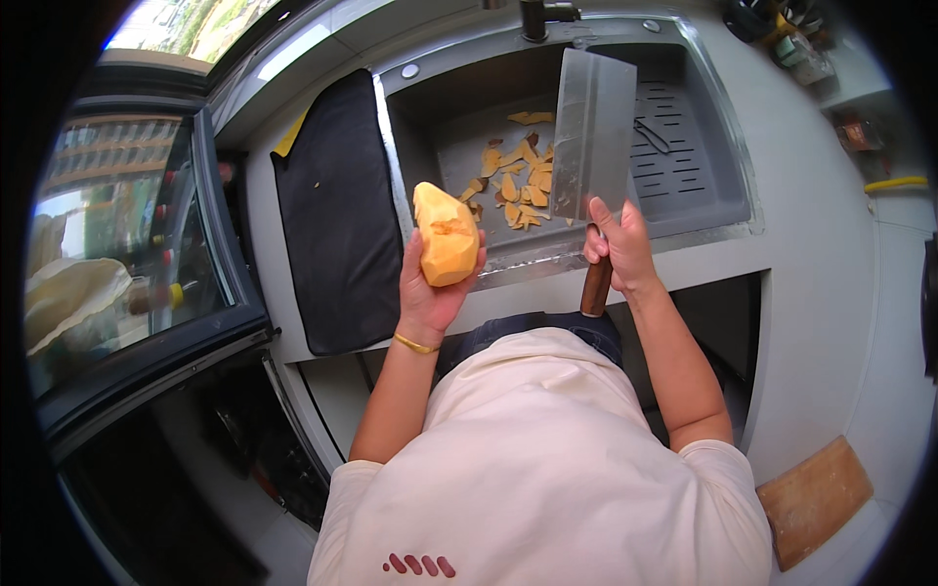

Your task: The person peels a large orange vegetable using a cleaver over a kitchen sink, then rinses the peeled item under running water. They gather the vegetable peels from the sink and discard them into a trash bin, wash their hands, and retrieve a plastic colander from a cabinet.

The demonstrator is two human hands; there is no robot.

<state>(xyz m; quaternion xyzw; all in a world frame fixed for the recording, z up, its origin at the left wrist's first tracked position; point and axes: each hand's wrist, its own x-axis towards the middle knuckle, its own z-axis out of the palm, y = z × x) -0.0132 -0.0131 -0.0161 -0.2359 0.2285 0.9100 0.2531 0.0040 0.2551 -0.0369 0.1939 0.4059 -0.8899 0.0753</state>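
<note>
A peeled, orange-fleshed root vegetable [445, 238], likely a sweet potato, rests in my left hand [436, 293] over the sink's near left edge. It has a rough brownish patch on its upper side. My right hand [621, 245] grips the wooden handle [597, 287] of a cleaver, whose broad metal blade [595, 135] points up and away over the sink. Blade and vegetable are apart. Below them, cut peelings [516, 183] lie scattered on the floor of the grey sink's left basin [458, 117].
A black mat [337, 220] lies left of the sink. The faucet [535, 20] stands at the back. A slotted rack with a peeler-like tool [652, 137] is in the right basin. A wooden board [815, 502] lies at lower right; jars [802, 58] stand at upper right.
</note>
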